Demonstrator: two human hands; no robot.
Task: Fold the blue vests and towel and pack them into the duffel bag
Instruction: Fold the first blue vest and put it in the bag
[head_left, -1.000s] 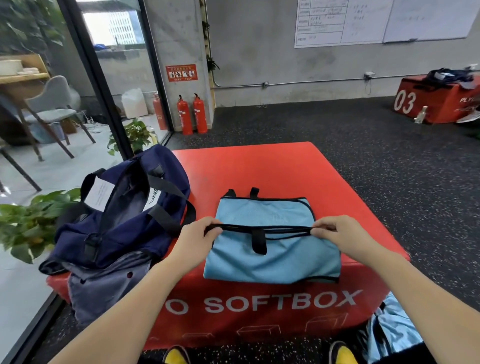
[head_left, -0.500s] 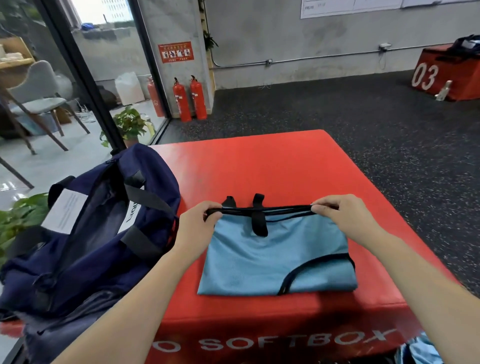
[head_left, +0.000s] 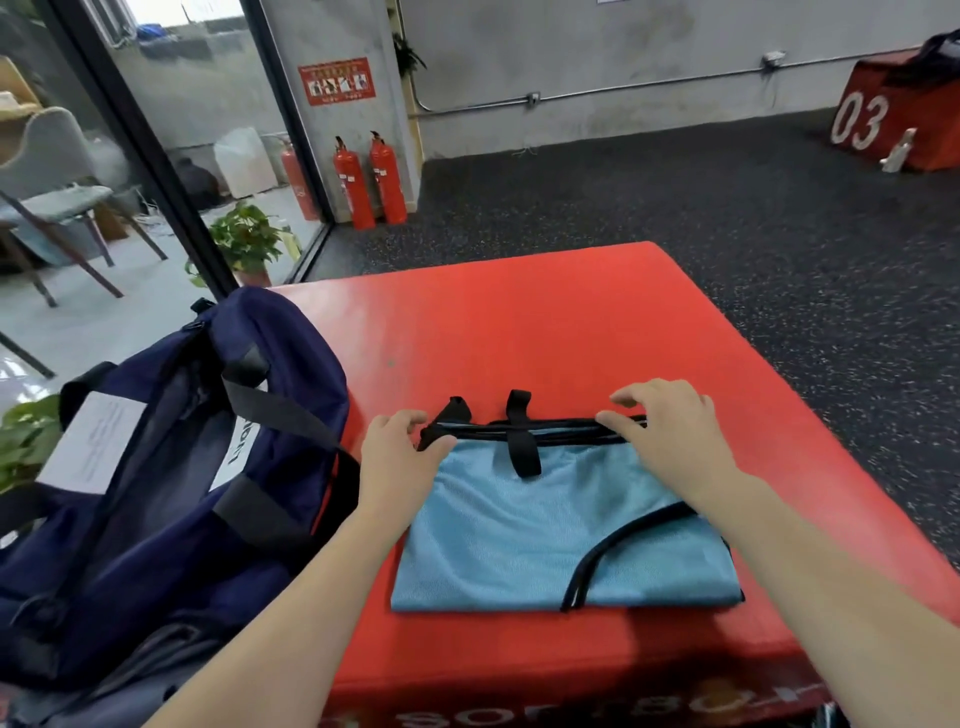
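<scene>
Fingers of both hands, left and right, rest spread on the folded vest; duffel bag cut off at left.

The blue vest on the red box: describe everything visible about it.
The blue vest is light blue, mesh-looking fabric edged in black binding, with black strap loops poking past its far edge. It lies folded into a flat, roughly rectangular stack on the red soft box, near its front edge, right of the navy duffel bag. A curved black-trimmed opening shows at its near right. The left hand rests at its far left corner; the right hand lies on its far right edge, fingers relaxed.
</scene>
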